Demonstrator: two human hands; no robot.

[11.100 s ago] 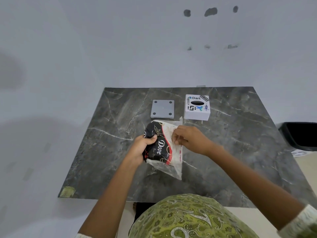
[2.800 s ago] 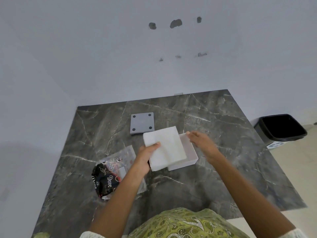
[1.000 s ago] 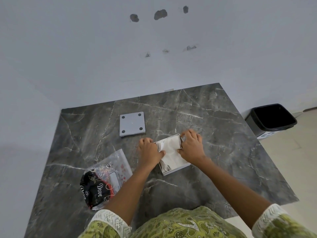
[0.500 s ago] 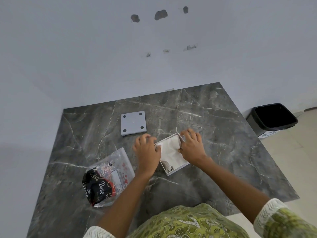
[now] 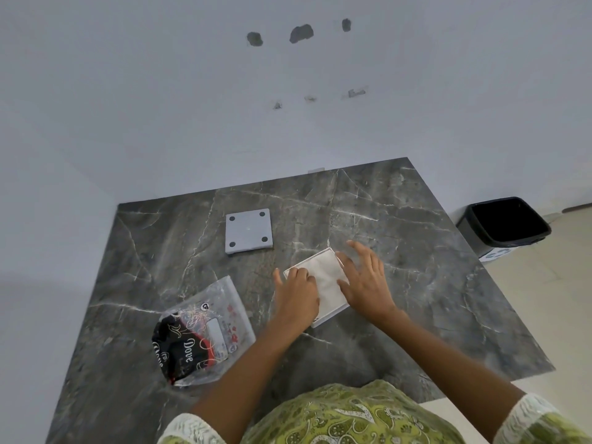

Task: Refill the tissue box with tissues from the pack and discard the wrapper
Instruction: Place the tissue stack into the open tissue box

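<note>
The white tissue box (image 5: 331,316) lies upside down in the middle of the dark marble table (image 5: 416,283), its open bottom facing up. A stack of white tissues (image 5: 325,277) fills it. My left hand (image 5: 296,296) rests flat on the left side of the stack, fingers pressing down. My right hand (image 5: 365,280) lies at the box's right edge with fingers spread, holding nothing. The box's grey bottom plate (image 5: 249,231) lies apart, further back. The clear and black wrapper (image 5: 201,331) lies flat at the left front.
A black waste bin (image 5: 503,224) stands on the floor past the table's right edge. A white wall rises behind the table. My green patterned clothing shows at the bottom.
Both hands pressed the tissues down into the box. My right hand has now spread its fingers and slid to the box's right edge. The wrapper has not moved.
</note>
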